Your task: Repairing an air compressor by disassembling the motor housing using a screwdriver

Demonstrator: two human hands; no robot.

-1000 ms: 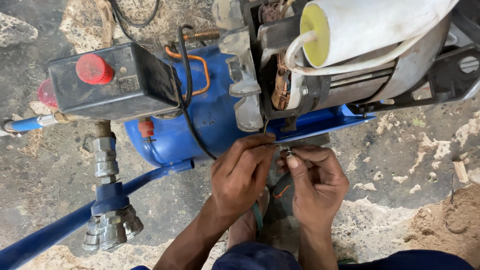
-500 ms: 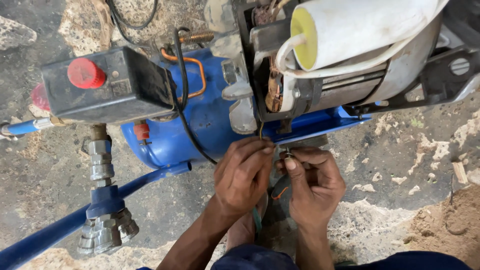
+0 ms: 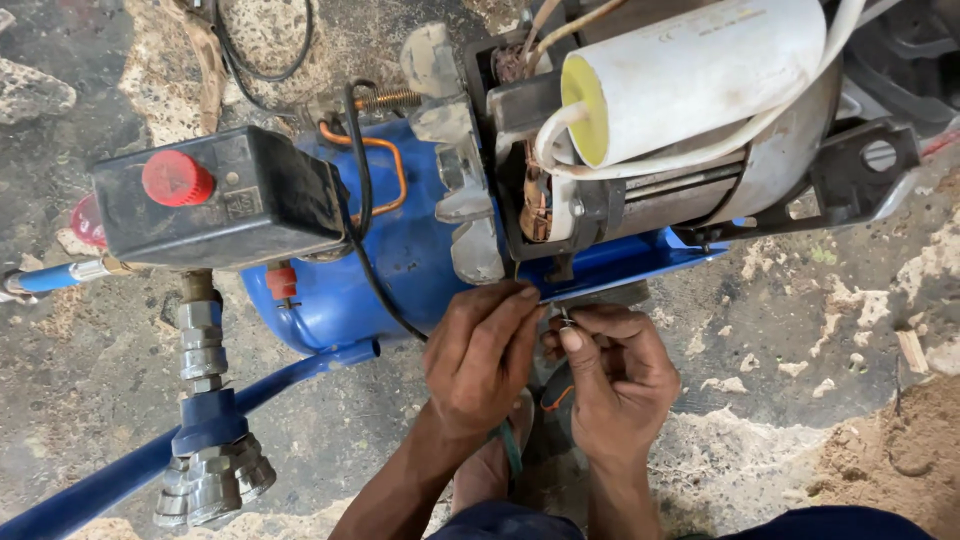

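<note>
A blue tank (image 3: 400,250) is set on rough, stained concrete (image 3: 90,370), with sawdust (image 3: 900,440) off to its right. Just below the tank's blue base plate (image 3: 620,265), a small metal part (image 3: 564,318) is pinched by the right hand (image 3: 615,385), while the left hand (image 3: 480,355) is pressed with fingers together beside it. A black switch box (image 3: 225,195) is mounted left of the tank.

Blue base plate (image 3: 620,268) and motor (image 3: 690,190) crowd above, bare ground (image 3: 780,330) open to right

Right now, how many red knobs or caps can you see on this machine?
3: a round red knob on top of the black box, a small red cap on the blue tank below it, and a partly hidden red piece behind the box's left side.
</note>
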